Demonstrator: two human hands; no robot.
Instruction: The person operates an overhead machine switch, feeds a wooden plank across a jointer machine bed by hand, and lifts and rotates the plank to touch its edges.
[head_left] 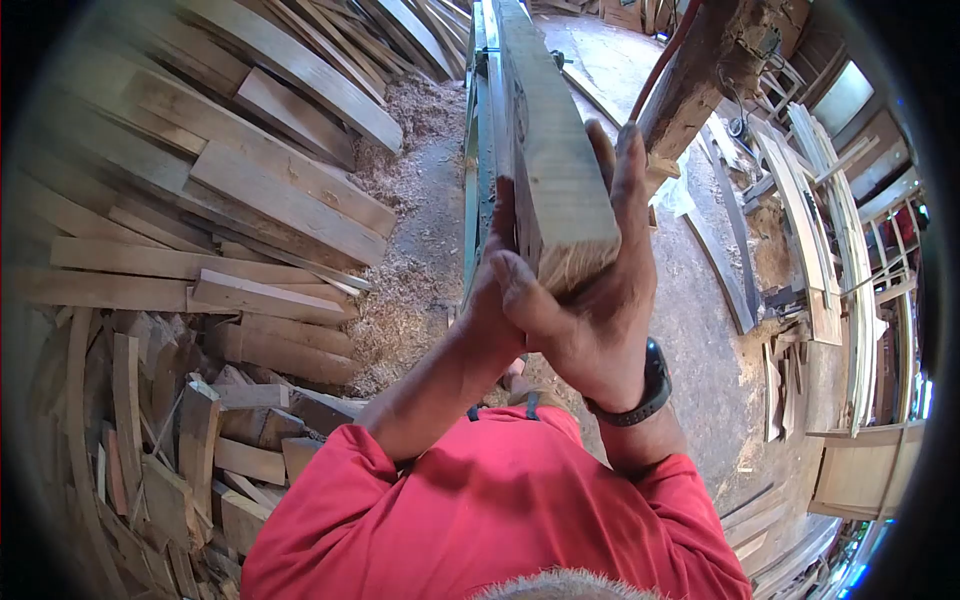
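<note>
A long, thick wooden beam (570, 190) points away from me, its pale cut end toward my chest. My left hand (490, 285) grips it low on the left side near this end, with part of the hand behind the beam and my other thumb. My right hand (605, 310) cups the end from below and the right, fingers stretched up along its side and the thumb across toward my left hand. A dark watch is on the right wrist. Beyond my hands, the beam runs along a green-edged machine or bench (480, 120), whose surface is mostly hidden.
Stacked planks (290, 200) fill the left side, with short offcuts (250, 460) below. Wood shavings (400, 220) cover the floor beside them. On the right stand a rough wooden post (700, 75) and several long boards (800, 220); a dark curved strip (720, 270) lies on the floor.
</note>
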